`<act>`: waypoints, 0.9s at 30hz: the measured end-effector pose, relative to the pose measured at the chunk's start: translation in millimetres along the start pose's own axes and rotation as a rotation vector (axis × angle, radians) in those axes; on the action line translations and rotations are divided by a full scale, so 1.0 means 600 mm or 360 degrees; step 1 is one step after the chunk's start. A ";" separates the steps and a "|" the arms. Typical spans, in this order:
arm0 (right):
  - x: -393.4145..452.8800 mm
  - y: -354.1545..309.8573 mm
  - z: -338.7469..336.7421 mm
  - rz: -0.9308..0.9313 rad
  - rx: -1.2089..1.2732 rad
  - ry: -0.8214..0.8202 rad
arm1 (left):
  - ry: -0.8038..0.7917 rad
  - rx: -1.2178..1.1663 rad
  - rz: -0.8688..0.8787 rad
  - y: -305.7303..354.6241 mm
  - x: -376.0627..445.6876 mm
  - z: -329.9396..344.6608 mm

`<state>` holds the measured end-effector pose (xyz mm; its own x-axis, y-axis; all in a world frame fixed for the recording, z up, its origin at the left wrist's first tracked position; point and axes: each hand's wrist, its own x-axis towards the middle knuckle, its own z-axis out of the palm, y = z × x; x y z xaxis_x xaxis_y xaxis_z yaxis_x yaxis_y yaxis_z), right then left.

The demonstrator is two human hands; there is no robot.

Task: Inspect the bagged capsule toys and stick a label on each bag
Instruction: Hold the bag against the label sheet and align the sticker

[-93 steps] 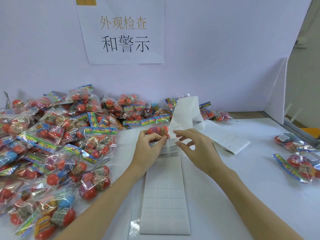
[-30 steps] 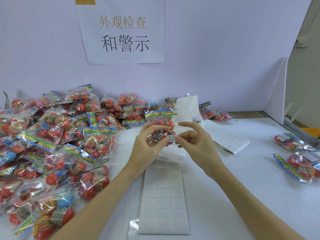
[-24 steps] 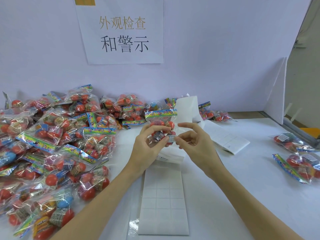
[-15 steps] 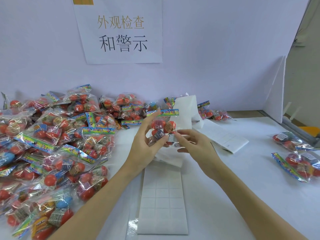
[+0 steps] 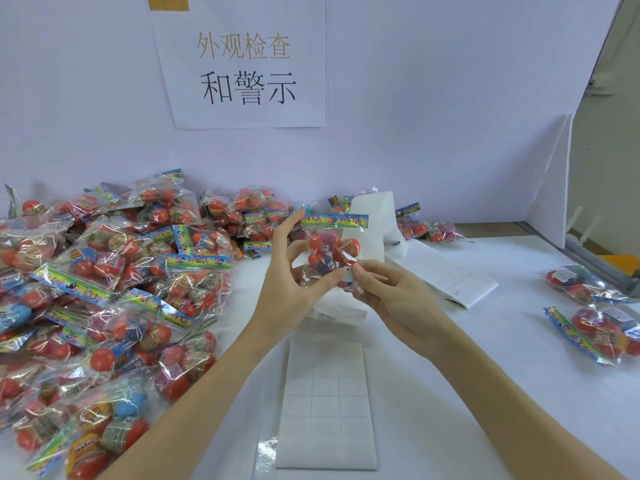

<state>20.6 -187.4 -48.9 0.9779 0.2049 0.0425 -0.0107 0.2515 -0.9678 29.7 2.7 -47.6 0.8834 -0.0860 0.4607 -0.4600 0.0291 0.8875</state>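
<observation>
Above a white table (image 5: pixel 485 393), the left hand (image 5: pixel 291 289) grips a bagged capsule toy (image 5: pixel 329 254) upright by its side, while the right hand (image 5: pixel 391 292) pinches a small label (image 5: pixel 349 274) against the bag's lower corner. Unlabelled bags (image 5: pixel 104 289) are heaped at left; a label sheet (image 5: pixel 327 403) lies directly beneath the hands.

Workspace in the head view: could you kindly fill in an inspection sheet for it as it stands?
Surface: white table, lit evenly.
Job's things: bag held upright over the table; small label at its lower right; label sheet flat below the hands.
Clutter: big pile of bags on the left; a few bags on the right; folded paper.
Grips: left hand holds the bag; right hand pinches the label.
Cables: nothing seen.
Surroundings: wall sign.
</observation>
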 end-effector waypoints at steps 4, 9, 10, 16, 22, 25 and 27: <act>0.000 0.004 0.006 -0.0092 -0.0350 0.0083 | 0.0009 -0.0011 -0.0060 -0.011 0.002 -0.004; -0.004 -0.002 0.006 -0.0202 -0.0587 0.0039 | 0.0018 -0.0157 -0.0204 -0.004 0.006 -0.006; -0.005 -0.004 0.006 -0.0208 -0.0578 0.0032 | 0.0062 -0.0199 -0.0273 -0.001 0.007 -0.008; -0.009 -0.012 0.000 -0.0208 -0.0755 -0.0052 | 0.0154 -0.0097 -0.0350 0.006 0.013 -0.020; -0.012 -0.046 -0.017 -0.0056 0.0283 -0.0177 | 0.0235 0.0176 -0.0228 0.008 0.017 -0.028; -0.026 -0.069 -0.046 -0.0231 0.1547 -0.0949 | 0.0459 0.0893 0.0035 0.001 0.020 -0.047; -0.028 -0.072 -0.051 -0.0232 0.1611 -0.1164 | 0.0486 0.1817 0.0156 -0.011 0.018 -0.066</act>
<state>10.9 -230.4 -15.4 0.6426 0.5082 0.5735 -0.3844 0.8612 -0.3324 45.8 41.0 -47.6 0.7535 0.1128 0.6477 -0.2040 -0.8965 0.3934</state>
